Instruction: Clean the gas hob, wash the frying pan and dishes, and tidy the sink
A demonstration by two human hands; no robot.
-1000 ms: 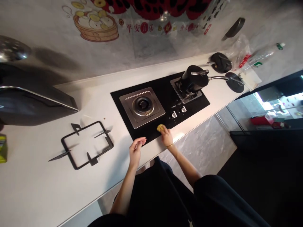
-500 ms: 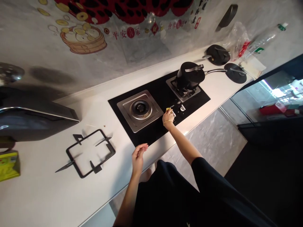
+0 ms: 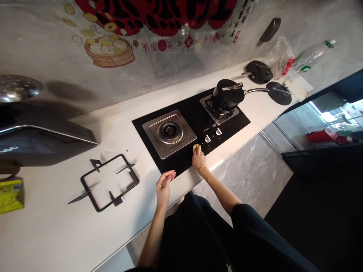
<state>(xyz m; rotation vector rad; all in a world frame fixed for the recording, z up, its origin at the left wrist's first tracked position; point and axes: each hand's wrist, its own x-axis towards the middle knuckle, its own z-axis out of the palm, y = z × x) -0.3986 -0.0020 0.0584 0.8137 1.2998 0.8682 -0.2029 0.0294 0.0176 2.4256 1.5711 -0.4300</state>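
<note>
A small yellow sponge (image 3: 195, 147) is pinched under the fingertips of my right hand (image 3: 199, 159). That hand rests at the front of the black glass gas hob (image 3: 181, 163), left of its two silver knobs (image 3: 207, 139). Just behind is the left burner (image 3: 169, 131) on its square steel plate, with no grate over it. My left hand (image 3: 163, 188) hovers by the hob's front left corner, fingers loosely bent, thumb apart, holding nothing. The black pan support (image 3: 90, 194) lies on the counter farther left.
A lidded black saucepan (image 3: 227, 96) stands on the right burner, its handle pointing right. Two dark lids (image 3: 279, 93), a plastic bag and a plastic bottle (image 3: 313, 56) are at the far right. To the left are a dark appliance (image 3: 48, 139) and a yellow box (image 3: 11, 196).
My right hand has moved from the knobs toward the hob's front left with the sponge, uncovering the left knob. My left hand has barely moved. The view has shifted slightly.
</note>
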